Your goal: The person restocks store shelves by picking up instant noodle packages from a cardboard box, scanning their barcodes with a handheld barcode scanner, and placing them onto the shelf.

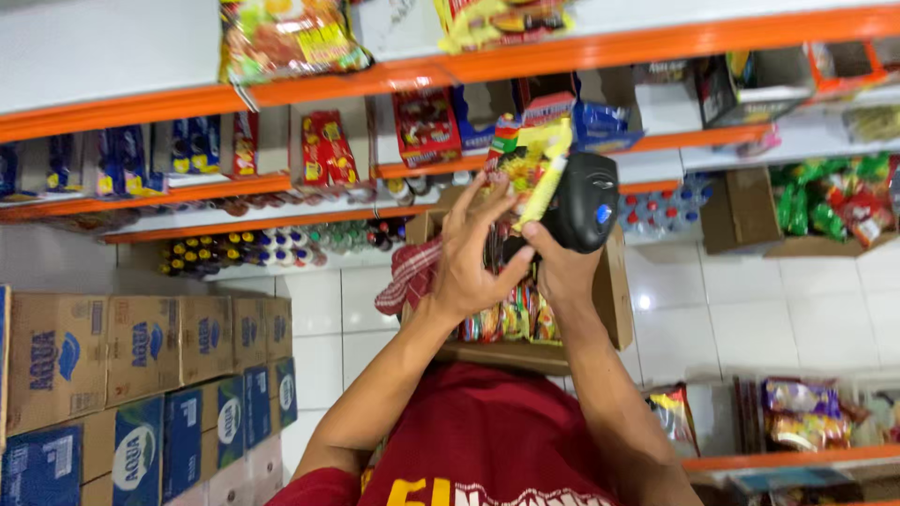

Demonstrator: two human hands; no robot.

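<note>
— So, from the head camera, what are the hands doing?

— Both are raised over an open cardboard box (614, 300) full of colourful snack packets (511, 314). The left hand (473, 258) has its fingers half spread and curled around a yellow snack packet (527, 159), holding it up by its lower part, thumb reaching toward the other hand. The right hand (561, 267) is closed around the grip of a black handheld barcode scanner (583, 201).

— Why hold them that way?

— My reading is that the packet is lifted clear of the box and turned so one face meets the scanner's head, which sits just beside it, nearly touching.

— And the arms?

— Both forearms rise from a red shirt (487, 440) and converge, wrists close together, elbows bent outward.

— What surrounds them?

— Orange-edged shelves (656, 42) carry more packets and bottles; a red checked cloth (408, 276) hangs at the box's edge. Stacked cartons (122, 347) stand well apart on the white tiled floor (750, 309).
</note>
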